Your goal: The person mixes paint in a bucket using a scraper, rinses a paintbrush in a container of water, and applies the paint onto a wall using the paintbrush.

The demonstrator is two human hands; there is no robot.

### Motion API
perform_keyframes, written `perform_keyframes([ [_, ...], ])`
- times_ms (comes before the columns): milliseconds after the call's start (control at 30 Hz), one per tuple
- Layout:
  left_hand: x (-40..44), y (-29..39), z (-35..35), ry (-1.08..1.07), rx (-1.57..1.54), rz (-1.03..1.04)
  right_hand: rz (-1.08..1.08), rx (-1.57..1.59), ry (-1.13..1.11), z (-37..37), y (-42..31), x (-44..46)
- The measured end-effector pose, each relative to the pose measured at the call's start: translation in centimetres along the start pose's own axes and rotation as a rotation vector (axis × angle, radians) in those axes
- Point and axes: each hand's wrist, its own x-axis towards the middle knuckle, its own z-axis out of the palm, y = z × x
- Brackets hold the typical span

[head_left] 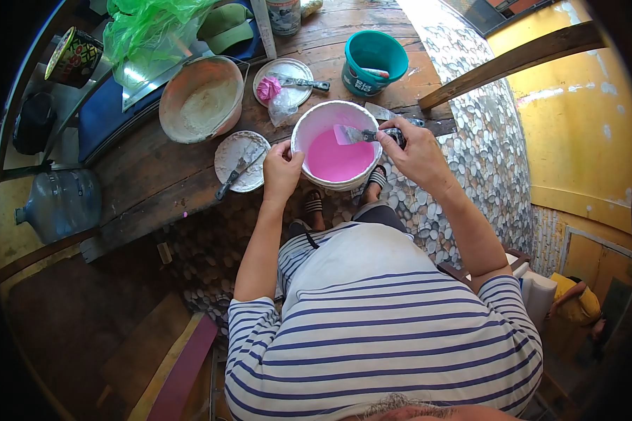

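Observation:
A white bucket [299, 126] with bright pink paint [333, 158] inside stands at the table's front edge. My left hand [282, 172] grips its left rim, thumb and fingers closed on the wall. In my right hand [416, 154] is a putty knife [357, 135], held by its dark handle over the right rim. Its wide blade hangs above the paint and carries a pinkish smear. Left of the bucket, another putty knife [240, 168] lies across a round lid [226, 156] coated with white paste. A further scraper [395, 118] lies partly hidden behind the bucket and my right hand.
A peach basin [170, 116] with dried white residue stands at left. Behind the bucket are a lid [303, 72] with a pink lump and a teal bucket [354, 81]. A water jug [63, 203] lies far left. A wooden post [505, 67] slants at right. A person [576, 300] is behind at right.

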Motion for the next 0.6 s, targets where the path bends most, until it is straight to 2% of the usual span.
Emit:
perform_keyframes([
  [133,-0.1,0.1,0.1,-0.003,0.041,0.04,-0.126,-0.049,-0.007,0.4,-0.2,0.5],
  [200,-0.6,1.5,0.3,0.0,0.069,0.071,-0.244,-0.252,-0.066,1.5,0.8,1.5],
  [300,-1.3,2.9,0.6,0.013,0.151,0.128,-0.286,-0.433,-0.01,2.8,1.2,2.1],
  [333,-1.4,3.1,0.6,0.021,0.205,0.153,-0.292,-0.433,-0.012,2.9,1.1,2.1],
  [400,-1.4,2.8,0.5,0.022,0.215,0.146,-0.31,-0.466,-0.15,3.0,1.2,1.8],
  [500,-1.5,2.9,0.6,0.017,0.23,0.146,-0.374,-0.492,-0.054,3.2,2.0,2.2],
  [600,-1.7,2.8,0.5,0.025,0.216,0.149,-0.455,-0.457,-0.06,2.9,2.0,2.0],
])
